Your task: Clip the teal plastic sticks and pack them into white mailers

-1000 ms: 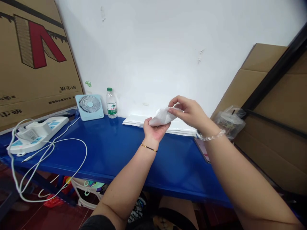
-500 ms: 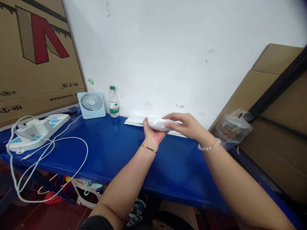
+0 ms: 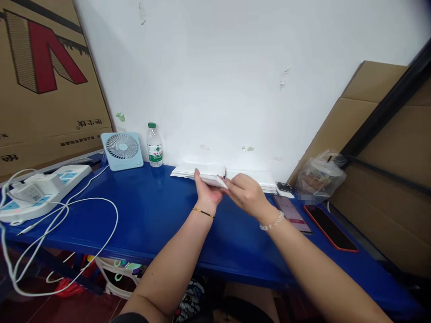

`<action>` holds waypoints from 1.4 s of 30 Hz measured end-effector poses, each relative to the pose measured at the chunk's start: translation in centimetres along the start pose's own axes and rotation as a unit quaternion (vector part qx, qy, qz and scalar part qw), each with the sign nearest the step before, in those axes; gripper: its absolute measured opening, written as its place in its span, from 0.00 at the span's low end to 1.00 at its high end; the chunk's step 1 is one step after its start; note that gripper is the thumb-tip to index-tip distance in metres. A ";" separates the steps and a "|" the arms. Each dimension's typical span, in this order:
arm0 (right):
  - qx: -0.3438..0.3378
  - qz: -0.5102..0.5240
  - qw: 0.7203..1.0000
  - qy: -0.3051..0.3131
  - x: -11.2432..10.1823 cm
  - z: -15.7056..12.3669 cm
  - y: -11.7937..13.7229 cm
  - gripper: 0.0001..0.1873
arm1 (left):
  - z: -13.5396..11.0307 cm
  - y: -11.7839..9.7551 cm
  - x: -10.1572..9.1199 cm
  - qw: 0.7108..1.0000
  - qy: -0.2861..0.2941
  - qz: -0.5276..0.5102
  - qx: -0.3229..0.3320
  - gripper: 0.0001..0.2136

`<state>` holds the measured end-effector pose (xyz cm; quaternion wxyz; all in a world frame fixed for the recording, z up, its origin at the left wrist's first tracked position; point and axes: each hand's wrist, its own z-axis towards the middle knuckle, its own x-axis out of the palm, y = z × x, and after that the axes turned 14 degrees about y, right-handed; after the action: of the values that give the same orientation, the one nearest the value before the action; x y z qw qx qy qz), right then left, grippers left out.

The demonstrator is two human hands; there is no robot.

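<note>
Over the blue table [image 3: 161, 211] I hold a thin white folded packet [image 3: 213, 180]; whether it is paper or plastic I cannot tell. My left hand [image 3: 206, 193] is palm up beneath it, thumb along its left edge and the other fingers mostly hidden. My right hand [image 3: 245, 195] pinches the packet's right end, where a corner tilts up. Behind the hands, against the wall, lie two low stacks of flat white sheets or packets, a left stack [image 3: 186, 169] and a right stack [image 3: 261, 178].
To the left are a light-blue fan [image 3: 123, 151], a water bottle [image 3: 154, 146] and a power strip [image 3: 72, 175] with looping white cables. On the right lie a phone [image 3: 293, 214], a red-edged phone [image 3: 330, 228] and a bagged cup [image 3: 319, 175]. Cardboard [image 3: 357, 103] leans at the right.
My right hand has drawn down and turned its back up, pinching the packet's end. The packet looks flatter. With the view shifted right, both phones now show beside my right forearm.
</note>
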<state>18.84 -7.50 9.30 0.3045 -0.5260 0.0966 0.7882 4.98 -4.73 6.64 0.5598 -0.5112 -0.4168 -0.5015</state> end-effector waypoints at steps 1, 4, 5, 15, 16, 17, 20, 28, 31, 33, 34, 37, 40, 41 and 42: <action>0.047 0.013 0.999 -0.025 0.0 -0.1 -0.5 0.16 | 0.1 -0.2 -0.1 1.000 0.001 -0.002 0.001 0.26; 0.235 0.076 0.959 -0.138 0.0 -0.4 -4.2 0.18 | 0.9 -1.4 -0.7 0.999 -0.036 0.009 0.005 0.19; 0.290 0.105 0.937 -0.164 0.2 -0.7 -6.0 0.18 | 1.2 -1.9 -1.1 0.998 -0.060 0.016 0.009 0.14; 0.554 0.121 0.822 0.048 5.3 -5.4 -18.9 0.15 | 2.9 -5.4 -5.6 0.973 -0.228 0.043 0.004 0.08; 0.556 0.089 0.825 0.039 5.6 -5.1 -18.6 0.17 | 3.0 -5.4 -5.8 0.971 -0.234 0.042 0.008 0.09; 0.548 0.051 0.834 0.025 6.0 -4.6 -18.0 0.20 | 3.1 -5.4 -5.9 0.970 -0.238 0.040 0.012 0.10; 0.410 -0.022 0.912 0.025 7.4 -1.4 -14.9 0.26 | 3.3 -5.2 -6.1 0.969 -0.246 0.033 0.019 0.12; 0.152 -0.039 0.976 0.150 12.2 6.9 -7.1 0.13 | 3.2 -5.3 -6.5 0.970 -0.240 0.029 0.036 0.15; 0.176 -0.043 0.975 0.131 11.7 7.9 -6.8 0.14 | 3.1 -5.2 -6.3 0.971 -0.235 0.028 0.033 0.15; 0.191 -0.010 0.979 0.066 10.6 8.1 -6.6 0.15 | 2.9 -5.0 -6.0 0.973 -0.228 0.033 0.025 0.17; 0.199 0.021 0.979 0.021 9.8 8.0 -6.4 0.15 | 2.7 -4.8 -5.8 0.974 -0.221 0.039 0.018 0.19; 0.233 0.147 0.954 -0.121 7.5 6.9 -5.5 0.16 | 2.2 -4.0 -5.3 0.981 -0.183 0.068 -0.013 0.21; 0.279 0.308 0.882 -0.224 6.2 4.6 -4.9 0.14 | 1.7 -3.2 -4.8 0.990 -0.119 0.075 -0.029 0.19; 0.294 0.380 0.841 -0.249 6.1 3.7 -4.9 0.13 | 1.5 -3.0 -4.6 0.993 -0.095 0.069 -0.021 0.18; 0.309 0.459 0.788 -0.270 6.3 2.8 -4.9 0.12 | 1.4 -2.7 -4.3 0.996 -0.070 0.062 -0.007 0.16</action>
<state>17.91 0.13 5.71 0.0669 -0.0633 0.4788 0.8731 1.71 -2.74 3.04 0.5559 -0.5737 -0.4192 -0.4314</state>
